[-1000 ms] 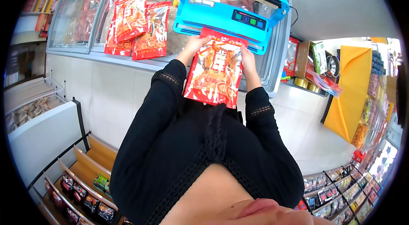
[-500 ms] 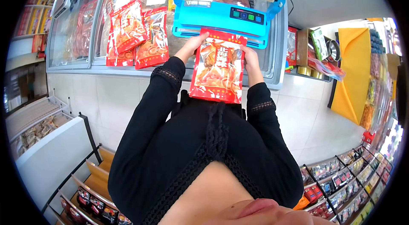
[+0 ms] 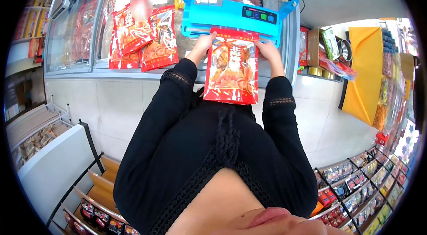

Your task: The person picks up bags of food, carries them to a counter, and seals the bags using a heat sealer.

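A red snack bag (image 3: 232, 68) hangs upright between my hands, its top edge at the front of the blue sealing machine (image 3: 229, 15), whose lid stands raised. My left hand (image 3: 203, 46) pinches the bag's upper left corner. At the upper right corner my right hand (image 3: 269, 51) has its fingers closed on the bag's edge. Several similar red bags (image 3: 159, 41) lie overlapping on the glass freezer top, left of the machine; a blurred patch covers part of one.
The freezer's grey front rim (image 3: 133, 74) runs below the bags. A yellow cloth (image 3: 364, 75) and a cardboard box (image 3: 315, 48) are at the right. Racks of packets (image 3: 351, 190) stand at lower right, a white cabinet (image 3: 55, 159) at lower left.
The held bag has shifted slightly right and hangs straighter, its top near the machine. My right hand has moved outward to the bag's right corner.
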Action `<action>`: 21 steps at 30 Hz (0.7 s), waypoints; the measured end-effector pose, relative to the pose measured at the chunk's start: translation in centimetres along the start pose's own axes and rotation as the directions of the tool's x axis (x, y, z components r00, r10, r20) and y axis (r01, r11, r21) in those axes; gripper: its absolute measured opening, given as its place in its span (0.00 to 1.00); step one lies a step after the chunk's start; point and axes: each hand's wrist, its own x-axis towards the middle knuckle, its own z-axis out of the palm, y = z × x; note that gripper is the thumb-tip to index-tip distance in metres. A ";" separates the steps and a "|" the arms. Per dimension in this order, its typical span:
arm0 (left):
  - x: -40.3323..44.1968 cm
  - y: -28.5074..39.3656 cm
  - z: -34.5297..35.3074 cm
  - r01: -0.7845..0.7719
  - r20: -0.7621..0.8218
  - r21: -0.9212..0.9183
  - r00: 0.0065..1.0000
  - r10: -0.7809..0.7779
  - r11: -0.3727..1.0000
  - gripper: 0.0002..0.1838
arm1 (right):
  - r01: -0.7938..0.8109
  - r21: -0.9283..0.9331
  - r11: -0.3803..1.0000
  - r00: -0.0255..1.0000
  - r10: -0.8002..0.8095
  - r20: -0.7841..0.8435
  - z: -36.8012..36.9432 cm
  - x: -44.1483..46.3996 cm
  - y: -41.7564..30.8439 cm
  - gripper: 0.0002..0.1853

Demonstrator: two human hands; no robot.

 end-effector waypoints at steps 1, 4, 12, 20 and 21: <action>-0.6 0.5 0.4 -0.038 -0.038 0.009 0.999 0.038 0.999 0.18 | -0.013 -0.337 0.941 1.000 0.013 -0.004 -1.8 0.2 -0.9 0.27; 0.0 0.0 0.3 -0.053 -0.069 0.045 0.996 0.056 0.998 0.22 | 0.369 -0.255 0.894 0.672 -0.446 -0.591 -7.9 -0.3 -5.1 0.29; 0.5 -0.6 0.1 -0.045 -0.054 0.012 0.997 0.046 0.999 0.23 | 0.484 -0.285 0.828 0.677 -0.560 -0.478 -10.7 7.7 -9.7 0.34; 0.9 -1.2 0.0 -0.127 -0.099 0.007 0.987 0.127 0.992 0.19 | 0.725 0.438 0.532 0.685 -0.493 -0.536 -2.9 -2.9 0.0 0.28; 1.7 -1.9 -0.3 -0.182 -0.089 0.035 0.979 0.185 0.983 0.18 | 0.723 0.460 0.515 0.691 -0.512 -0.511 -2.1 -2.7 1.4 0.27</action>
